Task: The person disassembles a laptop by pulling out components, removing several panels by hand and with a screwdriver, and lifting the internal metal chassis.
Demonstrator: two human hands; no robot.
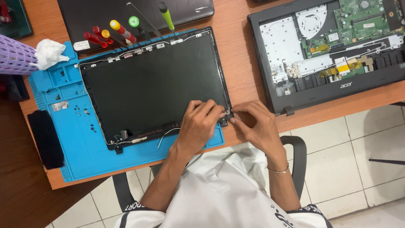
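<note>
Fingertips of both hands crowd one corner of the lid (156, 84), so whatever small part they pinch there is hidden — only a thin wire (228, 110) shows between them. The left hand (201, 124) lies on the lid's near edge, fingers curled and close together, tips pressed at that corner; whether they grip anything cannot be told. The right hand (255, 124) sits just beside it, off the lid, fingers bent inward and touching the same corner and its hinge (223, 122).

The lid lies flat on a blue mat (76, 143), dark inner face up, long axis running away to the left of the hands and slightly tilted, the far left end higher in view. A white cable (166, 134) loops off its near edge, just left of the left hand.

Beyond the hands, past the lid's far edge, screwdrivers (114, 33) rest on a dark cover (126, 12) whose top is cut off. Far right of the right hand an opened laptop base (337, 50) shows its boards — its upper edge also cut off. Tiny screws (82, 112) dot the mat well left of the hands, too small to make out. All rests on a wooden surface (240, 50).
</note>
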